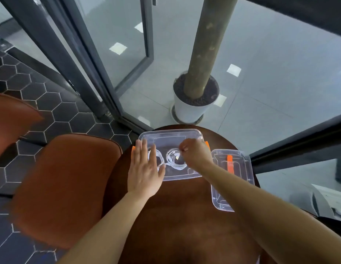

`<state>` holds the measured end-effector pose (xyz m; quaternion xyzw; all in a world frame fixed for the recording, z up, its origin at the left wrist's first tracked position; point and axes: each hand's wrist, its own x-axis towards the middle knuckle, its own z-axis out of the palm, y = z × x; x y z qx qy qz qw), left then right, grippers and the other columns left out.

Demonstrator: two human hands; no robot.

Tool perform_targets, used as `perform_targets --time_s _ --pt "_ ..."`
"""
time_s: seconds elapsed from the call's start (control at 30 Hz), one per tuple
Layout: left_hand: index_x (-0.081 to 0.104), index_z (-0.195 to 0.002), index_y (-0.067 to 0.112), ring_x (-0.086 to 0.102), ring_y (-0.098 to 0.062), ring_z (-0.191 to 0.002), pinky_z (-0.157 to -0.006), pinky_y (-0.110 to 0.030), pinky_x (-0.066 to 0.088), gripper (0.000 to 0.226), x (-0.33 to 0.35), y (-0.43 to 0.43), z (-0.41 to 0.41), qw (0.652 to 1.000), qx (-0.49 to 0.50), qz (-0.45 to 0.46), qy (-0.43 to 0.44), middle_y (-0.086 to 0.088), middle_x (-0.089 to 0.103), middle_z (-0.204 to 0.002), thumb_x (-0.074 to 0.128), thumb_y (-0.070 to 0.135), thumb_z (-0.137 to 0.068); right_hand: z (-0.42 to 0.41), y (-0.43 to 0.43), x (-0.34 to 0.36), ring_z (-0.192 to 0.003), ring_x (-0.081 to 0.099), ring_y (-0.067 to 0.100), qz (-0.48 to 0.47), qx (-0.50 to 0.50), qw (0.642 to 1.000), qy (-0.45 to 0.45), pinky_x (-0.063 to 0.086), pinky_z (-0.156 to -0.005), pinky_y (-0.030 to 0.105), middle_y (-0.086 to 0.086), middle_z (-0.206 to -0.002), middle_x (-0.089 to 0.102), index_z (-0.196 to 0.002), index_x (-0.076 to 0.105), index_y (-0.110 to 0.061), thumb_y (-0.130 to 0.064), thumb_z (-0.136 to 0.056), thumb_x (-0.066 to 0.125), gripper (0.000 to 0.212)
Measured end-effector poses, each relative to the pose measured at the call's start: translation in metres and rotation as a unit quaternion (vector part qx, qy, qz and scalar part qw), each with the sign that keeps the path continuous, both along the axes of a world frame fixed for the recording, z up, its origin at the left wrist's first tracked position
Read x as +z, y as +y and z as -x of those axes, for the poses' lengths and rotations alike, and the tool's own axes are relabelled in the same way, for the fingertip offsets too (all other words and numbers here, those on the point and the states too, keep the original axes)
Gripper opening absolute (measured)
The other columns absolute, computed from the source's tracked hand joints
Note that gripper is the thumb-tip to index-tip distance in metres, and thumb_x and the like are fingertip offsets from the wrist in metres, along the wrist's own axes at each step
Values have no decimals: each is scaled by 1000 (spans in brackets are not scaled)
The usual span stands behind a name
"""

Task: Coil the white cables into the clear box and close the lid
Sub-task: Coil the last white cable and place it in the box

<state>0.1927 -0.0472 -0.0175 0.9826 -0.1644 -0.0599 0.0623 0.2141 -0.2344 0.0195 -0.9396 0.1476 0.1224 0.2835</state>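
Cable (174,161) in box (185,131), pinched by right fingers (183,149).

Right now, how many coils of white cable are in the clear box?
2. The left coil lies partly under the left hand; the right coil is pinched by the right hand. More may be hidden.

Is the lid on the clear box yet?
No: the lid lies on the table to the right of the clear box, whose top is open.
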Motion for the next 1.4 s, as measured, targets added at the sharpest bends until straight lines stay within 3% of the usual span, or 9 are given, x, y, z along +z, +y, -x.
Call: perform_targets --time_s 0.17,0.3,0.47,0.83,1.03,1.17,1.3,1.4 --pt "29 -155 1 6 -42 -155 -123 -54 22 79 0 0 0 1000 6 -7 -3 -29 14 -164 44 53 -97 -15 9 -18 -79 70 25 73 72 994 23 61 -73 36 7 -92 76 -100 75 -18 1 -85 58 29" --pt "26 -156 -1 2 -40 -155 -124 -53 19 80 -2 -1 -1 1000 10 -15 -4 -27 10 -165 35 54 -97 -21 12 -26 -83 69 27 80 80 992 53 62 -75 38 11 -95 74 -105 70 -12 6 -86 59 28" --pt "27 -155 -2 2 -40 -155 -124 -53 19 82 -3 -1 -1 1000 10 -11 -12 -27 10 -165 28 53 -94 -21 13 -38 -84 69 26 78 78 991 76 62 -77 37 11 -96 73 -110 68 -10 -1 -86 71 26" --pt "29 -154 -3 0 -39 -155 -124 -53 19 82 -5 -1 0 1000 8 -19 -12 -26 8 -166 34 47 -89 -23 13 -45 -89 69 31 91 81 988 98 54 -72 34 14 -99 72 -114 65 -9 -3 -89 67 26" --pt "29 -155 -2 -2 -40 -155 -124 -53 18 83 -5 -2 0 1000 6 -26 -7 -26 7 -166 51 44 -90 -19 13 -44 -94 67 32 91 85 989 80 57 -79 38 14 -102 70 -114 64 -8 2 -88 62 28" --pt "29 -155 -1 -2 -40 -155 -124 -53 17 82 -5 -2 0 999 7 -32 -3 -26 7 -166 52 44 -90 -14 14 -41 -108 59 35 98 83 991 46 55 -88 41 14 -115 65 -122 62 -9 2 -87 64 37" --pt "28 -155 0 -3 -41 -155 -124 -53 17 82 -4 -2 -1 999 1 -37 -3 -26 6 -166 49 46 -91 -6 14 -32 -104 61 30 72 61 996 5 52 -83 34 10 -116 68 -121 65 -12 2 -87 62 37" --pt "27 -156 1 -2 -42 -155 -124 -54 17 81 -3 -2 -1 999 -5 -40 -2 -26 6 -166 48 46 -92 2 10 -28 -106 65 26 30 21 999 -15 57 -85 34 5 -119 69 -121 66 -17 -1 -88 64 37"
